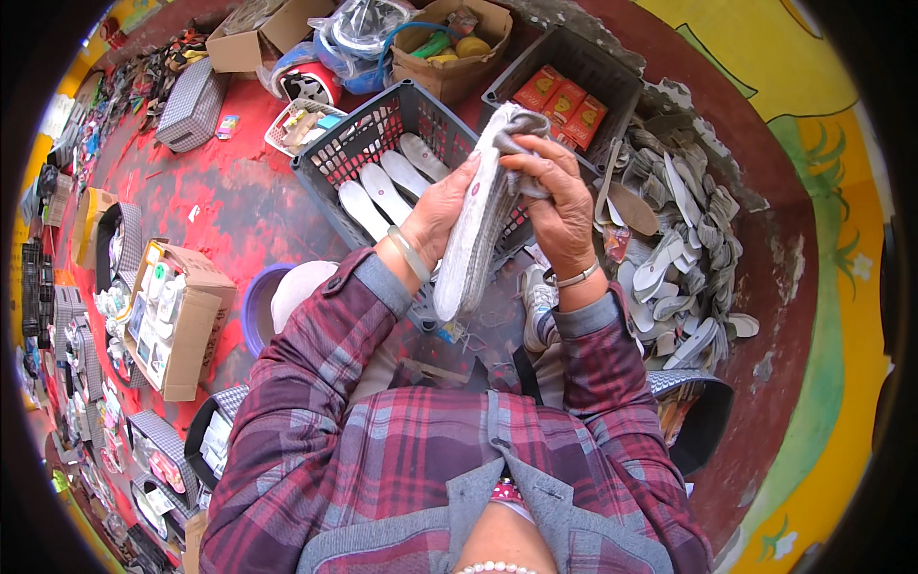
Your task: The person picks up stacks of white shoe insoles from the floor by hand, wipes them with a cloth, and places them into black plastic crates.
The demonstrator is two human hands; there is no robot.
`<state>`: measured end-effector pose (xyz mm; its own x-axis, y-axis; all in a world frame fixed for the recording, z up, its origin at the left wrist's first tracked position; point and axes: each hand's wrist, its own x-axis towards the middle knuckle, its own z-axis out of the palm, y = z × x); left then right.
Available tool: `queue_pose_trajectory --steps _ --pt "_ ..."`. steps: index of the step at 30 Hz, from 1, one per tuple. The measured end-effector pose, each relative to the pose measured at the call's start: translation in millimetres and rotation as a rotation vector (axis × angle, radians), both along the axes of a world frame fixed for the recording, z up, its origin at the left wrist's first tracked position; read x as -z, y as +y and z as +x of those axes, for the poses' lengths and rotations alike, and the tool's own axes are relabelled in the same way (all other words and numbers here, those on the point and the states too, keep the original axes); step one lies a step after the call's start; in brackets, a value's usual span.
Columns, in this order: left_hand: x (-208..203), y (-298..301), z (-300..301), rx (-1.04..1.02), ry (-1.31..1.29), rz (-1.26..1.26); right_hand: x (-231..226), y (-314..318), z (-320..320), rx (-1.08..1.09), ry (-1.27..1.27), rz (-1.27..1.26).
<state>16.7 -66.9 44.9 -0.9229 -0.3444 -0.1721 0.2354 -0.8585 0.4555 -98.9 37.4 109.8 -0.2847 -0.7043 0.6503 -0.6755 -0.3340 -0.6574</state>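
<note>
A thick stack of white and grey shoe insoles stands tilted up in front of my chest. My left hand is closed round its left side, with the thumb flat near the upper part. The fingers of my right hand curl over the bent, grey upper end and grip it. Just beyond the stack is a dark plastic crate, where several white insoles lie side by side. At the right a big loose heap of grey and white insoles lies against the wall.
A second dark crate holds red-orange boxes. Behind stand a cardboard box and wrapped helmets. To my left are a purple basin and an open carton. A painted wall curves along the right.
</note>
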Motion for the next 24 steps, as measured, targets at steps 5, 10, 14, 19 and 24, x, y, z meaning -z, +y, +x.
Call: queue_pose_trajectory --steps 5,10,14,19,24 --pt "-9 -19 3 -0.255 -0.050 0.026 -2 3 28 -0.364 -0.050 0.121" --pt "-11 -45 19 -0.370 -0.018 -0.033 -15 12 31 -0.677 -0.134 0.199" --pt "-14 -50 26 -0.388 0.051 -0.014 -20 19 29 -0.906 -0.147 0.321" --pt "-14 -43 16 -0.319 0.001 0.069 -20 22 43 -0.697 -0.082 0.124" --pt "-17 0 0 -0.028 0.009 0.128 -17 17 31 -0.333 0.125 -0.003"
